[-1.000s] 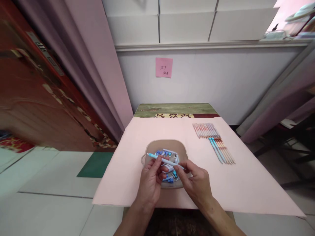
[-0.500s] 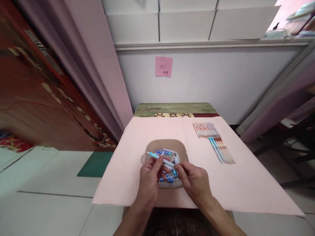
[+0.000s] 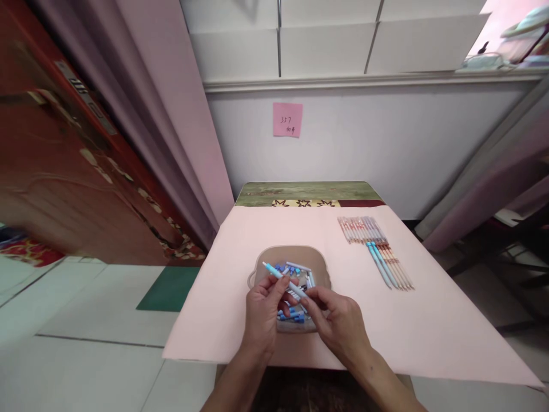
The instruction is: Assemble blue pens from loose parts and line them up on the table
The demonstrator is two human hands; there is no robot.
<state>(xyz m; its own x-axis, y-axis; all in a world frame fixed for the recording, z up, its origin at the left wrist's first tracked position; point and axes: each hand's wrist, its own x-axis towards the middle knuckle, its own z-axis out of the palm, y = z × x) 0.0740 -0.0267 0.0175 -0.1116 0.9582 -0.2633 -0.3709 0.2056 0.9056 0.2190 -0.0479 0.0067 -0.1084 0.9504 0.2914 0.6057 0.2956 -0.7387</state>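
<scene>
A light blue pen (image 3: 274,270) lies slanted between my hands, its white tip pointing up and to the left. My left hand (image 3: 266,300) is closed around the middle of its barrel. With thumb and fingers, my right hand (image 3: 337,315) pinches the lower right end, so that end is partly hidden. Both hands are over a beige plastic basket (image 3: 295,249), which holds loose blue pen parts (image 3: 295,315), barrels and small caps among them. My fingers cover part of what lies inside.
At the right of the pink-covered table (image 3: 214,292), a row of clear pens (image 3: 362,230) lies above another row of blue pens (image 3: 379,264) and cream pens (image 3: 397,268). A pink note (image 3: 287,119) is stuck to the wall behind. Left of the table stands a red-brown door (image 3: 86,189).
My right hand's fingers have shifted slightly up along the pen's lower end. The whole view has moved slightly; the pen stays in both hands.
</scene>
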